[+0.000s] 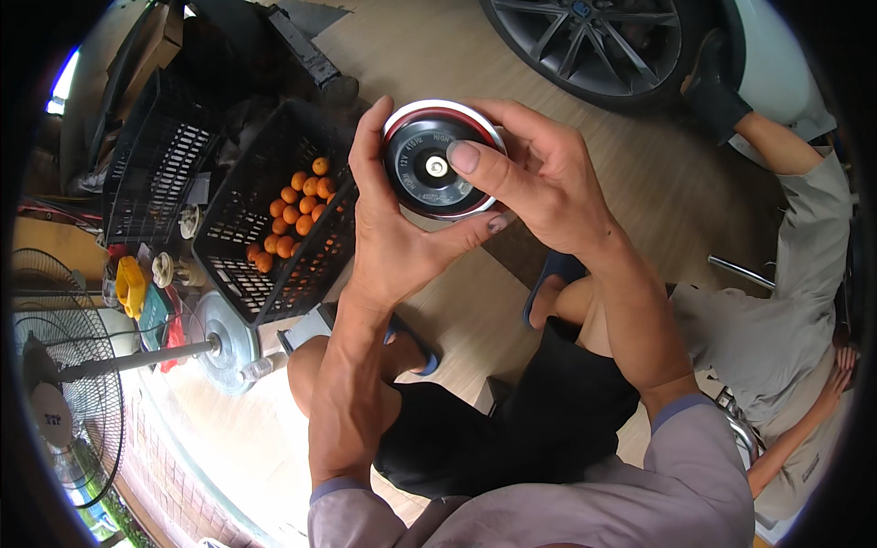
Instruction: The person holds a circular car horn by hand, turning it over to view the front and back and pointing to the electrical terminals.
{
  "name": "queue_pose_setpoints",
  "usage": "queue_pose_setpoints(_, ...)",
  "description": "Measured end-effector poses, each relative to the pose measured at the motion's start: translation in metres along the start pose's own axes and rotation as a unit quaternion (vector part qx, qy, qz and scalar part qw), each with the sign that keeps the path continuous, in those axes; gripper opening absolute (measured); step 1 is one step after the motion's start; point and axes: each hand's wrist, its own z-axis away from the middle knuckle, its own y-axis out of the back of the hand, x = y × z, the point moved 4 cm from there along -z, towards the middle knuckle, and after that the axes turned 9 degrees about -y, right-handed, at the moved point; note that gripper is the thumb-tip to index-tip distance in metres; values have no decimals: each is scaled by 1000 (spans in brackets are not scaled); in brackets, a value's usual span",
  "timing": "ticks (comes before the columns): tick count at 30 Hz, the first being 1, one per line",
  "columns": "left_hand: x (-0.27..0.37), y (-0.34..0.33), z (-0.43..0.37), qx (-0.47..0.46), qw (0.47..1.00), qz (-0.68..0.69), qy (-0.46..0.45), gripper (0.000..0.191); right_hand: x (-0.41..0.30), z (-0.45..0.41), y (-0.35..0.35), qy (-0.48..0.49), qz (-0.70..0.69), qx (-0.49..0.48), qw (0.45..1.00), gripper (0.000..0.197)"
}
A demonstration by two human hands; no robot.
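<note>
A round 12V car horn (426,188), black-faced with a red band and a silver rim, is held up in front of me in both hands. My left hand (394,240) wraps its left and lower rim, thumb along the bottom edge. From the right, my right hand (541,178) grips the rim, its thumb lying over the face beside the metal nut (436,166) at the centre. The horn's back and some of my right fingers are hidden.
Oranges (307,204) lie in a black plastic crate (229,274) at left, beside another black crate (168,164). A pedestal fan (68,383) stands at far left. A car wheel (589,48) is at the top; another person (747,342) sits at right.
</note>
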Motion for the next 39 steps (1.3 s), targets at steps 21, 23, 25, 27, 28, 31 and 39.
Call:
queue_pose_setpoints(21, -8, -7, 7, 21, 998, 1, -65, 118, 3, 3, 9, -77, -89, 31, 993, 46)
queue_pose_setpoints(23, -7, -7, 6, 24, 997, -3, -71, 118, 2, 3, 10, -83, -82, 8, 993, 46)
queue_pose_setpoints(25, -6, -8, 5, 26, 997, -3, -76, 117, 4, 3, 9, -118, -112, 15, 987, 44)
queue_pose_setpoints(27, -5, -7, 5, 37, 996, -24, -82, 125, 5, 3, 8, -107, -108, 24, 988, 44)
queue_pose_setpoints(28, -5, -8, 5, 38, 996, -24, -82, 125, 5, 2, 8, -96, -104, 33, 989, 44)
queue_pose_setpoints(31, -4, -8, 5, 36, 994, -35, -97, 125, 8, 1, 9, -96, -91, 26, 991, 45)
queue_pose_setpoints(39, -4, -4, 6, 46, 994, -30, -100, 121, 10, -2, 5, -90, -83, 22, 992, 47)
